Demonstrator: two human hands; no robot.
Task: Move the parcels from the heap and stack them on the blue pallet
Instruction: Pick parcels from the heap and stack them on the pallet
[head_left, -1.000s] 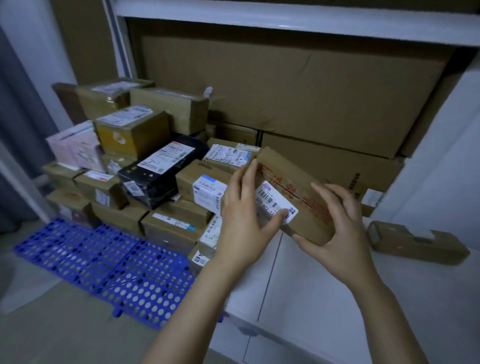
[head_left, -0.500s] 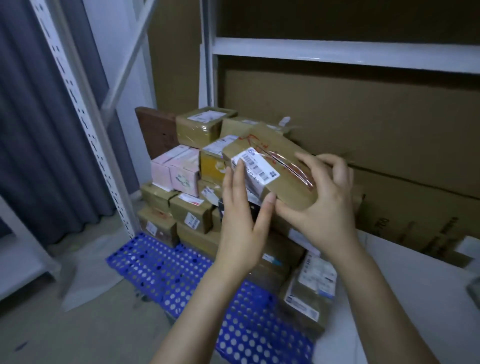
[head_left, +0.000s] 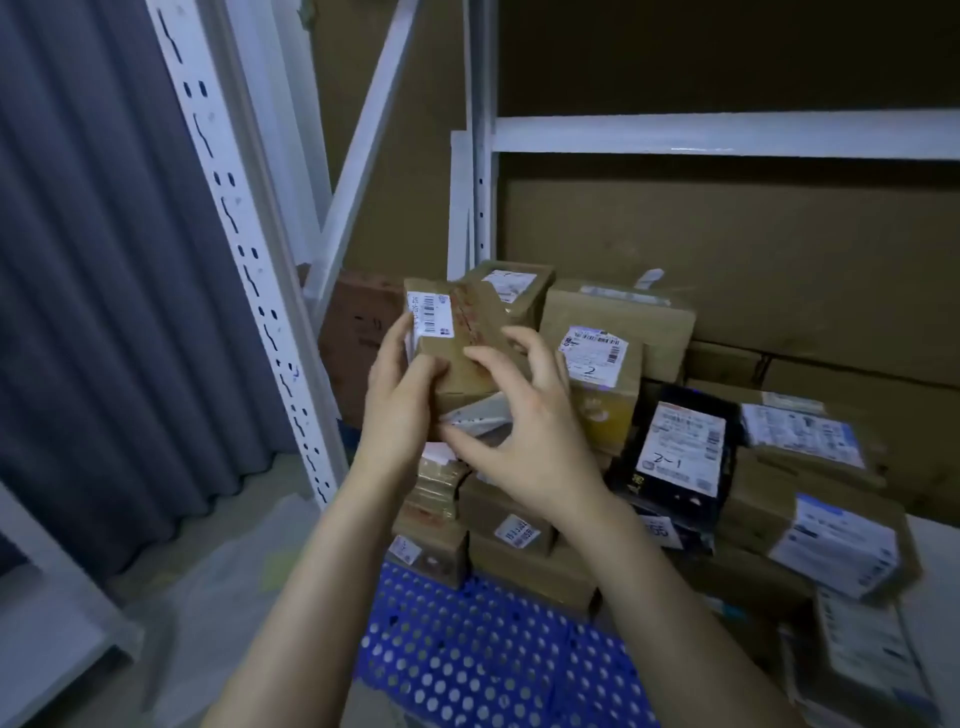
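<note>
I hold a brown cardboard parcel (head_left: 457, 338) with a white barcode label and red writing between both hands, above the left part of the stack. My left hand (head_left: 397, 410) grips its left side. My right hand (head_left: 519, 431) grips its right side and near end, fingers spread over the top. The parcel hangs over a pale box whose edge shows beneath it. Stacked parcels (head_left: 597, 374) stand on the blue perforated pallet (head_left: 467, 649), among them a black parcel (head_left: 675, 452) with a white label.
A white slotted rack upright (head_left: 244, 270) rises at left, with a grey curtain (head_left: 93, 291) beyond it. Large flat cardboard sheets (head_left: 727, 260) lean behind the stack under a white shelf beam (head_left: 727, 135). A reddish-brown box (head_left: 358, 332) stands at the back left.
My view swung left and both hands carried the parcel from the right side over to the left top of the stack; the parcel now points away from me.
</note>
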